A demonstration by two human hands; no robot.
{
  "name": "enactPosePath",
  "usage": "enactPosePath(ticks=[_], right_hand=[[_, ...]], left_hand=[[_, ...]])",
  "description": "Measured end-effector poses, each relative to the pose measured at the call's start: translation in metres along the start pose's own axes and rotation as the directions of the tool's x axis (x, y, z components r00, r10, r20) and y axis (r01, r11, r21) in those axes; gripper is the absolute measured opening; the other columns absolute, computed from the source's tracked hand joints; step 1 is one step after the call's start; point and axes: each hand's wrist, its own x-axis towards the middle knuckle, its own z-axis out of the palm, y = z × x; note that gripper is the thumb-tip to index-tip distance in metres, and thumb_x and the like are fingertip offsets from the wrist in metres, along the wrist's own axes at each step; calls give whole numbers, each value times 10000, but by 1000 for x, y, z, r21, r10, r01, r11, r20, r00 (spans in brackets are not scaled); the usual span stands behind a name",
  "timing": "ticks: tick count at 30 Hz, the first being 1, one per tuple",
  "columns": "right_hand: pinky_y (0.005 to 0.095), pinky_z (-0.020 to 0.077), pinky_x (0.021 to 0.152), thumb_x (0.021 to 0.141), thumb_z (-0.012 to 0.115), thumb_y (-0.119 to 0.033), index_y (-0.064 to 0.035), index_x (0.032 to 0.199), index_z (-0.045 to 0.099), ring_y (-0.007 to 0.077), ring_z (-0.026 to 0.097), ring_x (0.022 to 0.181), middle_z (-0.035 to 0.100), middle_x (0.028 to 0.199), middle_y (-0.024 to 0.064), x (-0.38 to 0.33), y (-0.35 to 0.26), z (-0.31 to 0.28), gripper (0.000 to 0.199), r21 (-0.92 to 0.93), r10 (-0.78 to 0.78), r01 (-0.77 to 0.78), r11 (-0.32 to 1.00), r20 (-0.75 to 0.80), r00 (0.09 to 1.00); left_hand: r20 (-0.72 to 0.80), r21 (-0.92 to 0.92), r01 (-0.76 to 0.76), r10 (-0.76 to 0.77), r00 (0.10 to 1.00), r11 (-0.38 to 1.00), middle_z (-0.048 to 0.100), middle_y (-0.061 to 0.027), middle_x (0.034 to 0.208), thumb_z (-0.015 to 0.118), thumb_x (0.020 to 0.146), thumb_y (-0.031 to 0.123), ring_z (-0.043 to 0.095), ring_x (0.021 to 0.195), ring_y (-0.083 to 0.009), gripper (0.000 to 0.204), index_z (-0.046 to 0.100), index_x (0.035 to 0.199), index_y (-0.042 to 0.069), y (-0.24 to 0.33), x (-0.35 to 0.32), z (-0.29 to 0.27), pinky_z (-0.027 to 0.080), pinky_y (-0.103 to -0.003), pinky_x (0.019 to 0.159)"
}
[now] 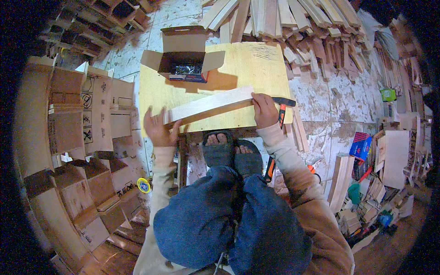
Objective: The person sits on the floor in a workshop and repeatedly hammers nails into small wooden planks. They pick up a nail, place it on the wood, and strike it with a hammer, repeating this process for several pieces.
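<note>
A pale, flat wooden strip (211,103) is held slantwise above the near part of a yellow wooden work board (158,87). My right hand (266,110) pinches its right end between thumb and fingers. Around the left end is my left hand (160,128), thumb on the near side and fingers, slightly blurred, at the end. Just right of my right hand lies a hammer (283,101) with a black head and orange-black handle, partly behind my sleeve. Farther back on the board stands an open cardboard box (183,41) with loose metal nails (187,69) inside.
Cut wooden strips (275,18) are heaped beyond the board. Cardboard compartments (68,110) line the left side, near a yellow tape roll (144,185). On the right are a blue-red box (360,145) and wood offcuts (373,190). My sandalled feet (217,149) are below the board's near edge.
</note>
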Motion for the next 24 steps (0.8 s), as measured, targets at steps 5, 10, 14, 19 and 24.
enactPosePath(ticks=[5,10,14,19,24], right_hand=[[368,509,791,808,633,15,21,1019,605,316,611,898,619,1005,170,7,-6,-2,213,-32,-105,104,994,-20,994],[367,476,820,853,604,-44,44,1095,556,310,583,916,596,988,186,26,-18,-23,262,-54,-132,128,990,-79,988],[321,469,753,901,563,-97,34,1200,484,225,562,816,571,909,138,38,-19,-27,335,64,61,-58,996,-48,997],[289,477,696,906,559,-96,19,1187,489,178,563,758,572,897,107,37,-8,-16,311,117,229,-234,965,52,972],[390,485,771,862,563,-91,5,1074,568,334,582,854,565,973,187,26,3,-15,232,101,221,-241,965,179,959]], left_hand=[[89,-163,327,-317,944,931,533,-222,1235,741,779,150,571,1070,-324,487,573,1223,39,-23,-38,-20,468,-386,913],[-146,-433,361,-460,876,826,626,-151,1067,726,816,176,599,910,-232,453,565,1196,-8,-35,-21,-25,481,-337,841],[-156,-416,463,-563,812,782,613,-116,930,742,811,232,562,810,-192,432,566,1119,-14,-28,1,-27,465,-305,769],[-55,-324,686,-737,674,652,590,-92,833,749,800,305,549,752,-169,414,590,1035,5,-14,11,-19,467,-308,689],[-37,-193,577,-594,804,793,616,-108,869,708,828,247,589,787,-192,271,634,943,13,-15,-4,-15,481,-319,663]])
